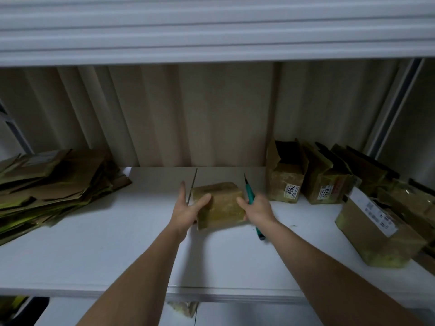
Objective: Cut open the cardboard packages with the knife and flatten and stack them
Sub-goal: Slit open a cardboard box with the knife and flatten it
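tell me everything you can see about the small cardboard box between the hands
The small box is brown cardboard wrapped in yellowish tape, closed and slightly crumpled, sitting a little skewed on the white shelf. The left hand holds its left side, thumb on top. The right hand touches its right edge while holding the green-handled knife.

The white shelf (98,250) lies bare across its front and middle, giving open passage from the near edge toward the back wall (200,114). On the left, a slumped stack of flattened cardboard (54,184) blocks that end. On the right, opened boxes (284,180) stand in a row against the wall, and a larger labelled box (376,231) juts forward near the edge, closing off that side. Overhead, the upper shelf (211,31) limits height. A small box (219,203) sits mid-shelf between both hands, with clear strips either side of it.
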